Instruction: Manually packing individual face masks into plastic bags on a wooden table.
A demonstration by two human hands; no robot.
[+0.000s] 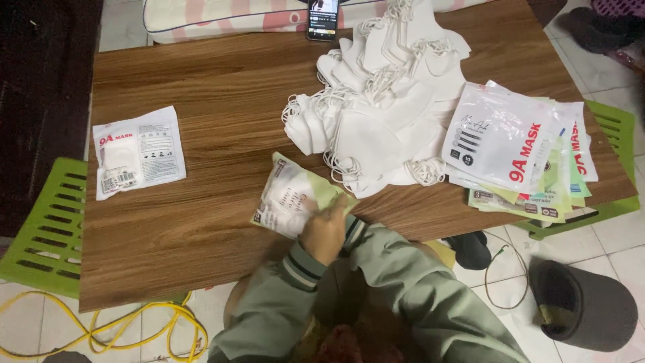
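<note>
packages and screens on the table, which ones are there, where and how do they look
Flat white printed pouch: left side of table, alone.
Green-edged clear pouch: near edge, under the hands, both blurred.
Fanned stack of white and green pouches: right edge.
Dark phone with lit screen: far edge, upright rectangle.

Landmark: mask pile (pixel 383 114) on table (pixel 215 87). Stack of pouches (pixel 517 154) just right of it, overlapping its edge. Phone (pixel 322 20) behind it. Pouch in hands (pixel 292 195) in front-left. Lone packet (pixel 138 160) far left.
</note>
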